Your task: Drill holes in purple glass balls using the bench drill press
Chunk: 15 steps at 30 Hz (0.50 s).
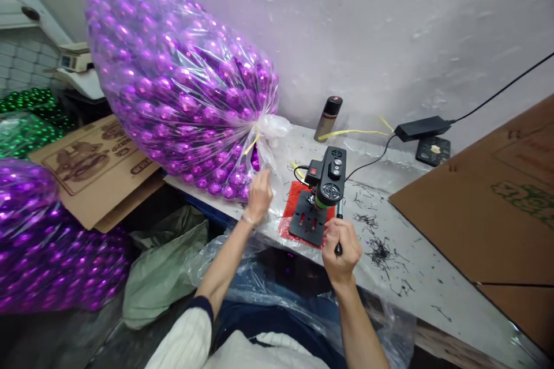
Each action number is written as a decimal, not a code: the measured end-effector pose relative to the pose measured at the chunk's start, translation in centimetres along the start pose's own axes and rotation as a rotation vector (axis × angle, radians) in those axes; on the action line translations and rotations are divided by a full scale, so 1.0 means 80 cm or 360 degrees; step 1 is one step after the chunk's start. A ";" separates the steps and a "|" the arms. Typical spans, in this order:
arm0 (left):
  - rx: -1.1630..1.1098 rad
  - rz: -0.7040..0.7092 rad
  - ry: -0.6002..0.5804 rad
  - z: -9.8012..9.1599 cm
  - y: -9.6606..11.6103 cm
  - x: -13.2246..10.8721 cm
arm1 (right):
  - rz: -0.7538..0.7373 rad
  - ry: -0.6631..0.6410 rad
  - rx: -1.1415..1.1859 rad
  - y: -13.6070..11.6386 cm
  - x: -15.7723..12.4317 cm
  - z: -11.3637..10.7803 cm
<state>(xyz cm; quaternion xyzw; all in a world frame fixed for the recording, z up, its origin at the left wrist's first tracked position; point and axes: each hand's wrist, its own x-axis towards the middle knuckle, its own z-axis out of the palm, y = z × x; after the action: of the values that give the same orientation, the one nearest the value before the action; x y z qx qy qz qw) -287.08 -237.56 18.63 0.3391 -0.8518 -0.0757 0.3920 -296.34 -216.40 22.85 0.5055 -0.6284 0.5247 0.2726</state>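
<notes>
My right hand is wrapped around the black handle of a slim rod with a metal shaft. Whether that rod is joined to the small black machine beside it, I cannot tell. The machine stands over a dark slotted base plate on a red sheet. My left hand is closed, fingers bent together, just below the knotted neck of a clear bag full of shiny purple balls. What it pinches, if anything, is hidden.
A spray can stands by the wall, near a black power adapter and its cable. Dark scraps litter the white table. Cardboard rises at right; a flattened carton and another purple bag are at left.
</notes>
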 end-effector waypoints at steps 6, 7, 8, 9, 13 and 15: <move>0.0650 -0.0222 -0.0848 0.011 -0.059 0.134 | -0.0004 -0.0006 0.0012 -0.002 -0.001 0.002; 0.0633 -0.0198 -0.0885 0.014 -0.061 0.140 | -0.0004 -0.0006 0.0013 -0.002 -0.001 0.002; 0.0632 -0.0189 -0.0919 0.017 -0.062 0.143 | -0.0007 -0.0004 0.0013 -0.002 -0.001 0.002; 0.0635 -0.0191 -0.0943 0.020 -0.062 0.144 | -0.0008 -0.0002 0.0011 -0.002 -0.001 0.002; 0.0633 -0.0202 -0.0956 0.013 -0.059 0.141 | -0.0010 -0.0014 0.0007 -0.002 -0.002 0.001; 0.0568 -0.0186 -0.0853 -0.002 -0.059 0.132 | -0.0017 -0.0027 0.0004 -0.001 -0.002 0.000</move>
<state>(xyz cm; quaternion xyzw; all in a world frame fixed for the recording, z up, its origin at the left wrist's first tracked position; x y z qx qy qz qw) -289.37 -247.83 23.39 0.4189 -0.9036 -0.0341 0.0833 -296.17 -216.35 22.73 0.5136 -0.6273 0.5197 0.2694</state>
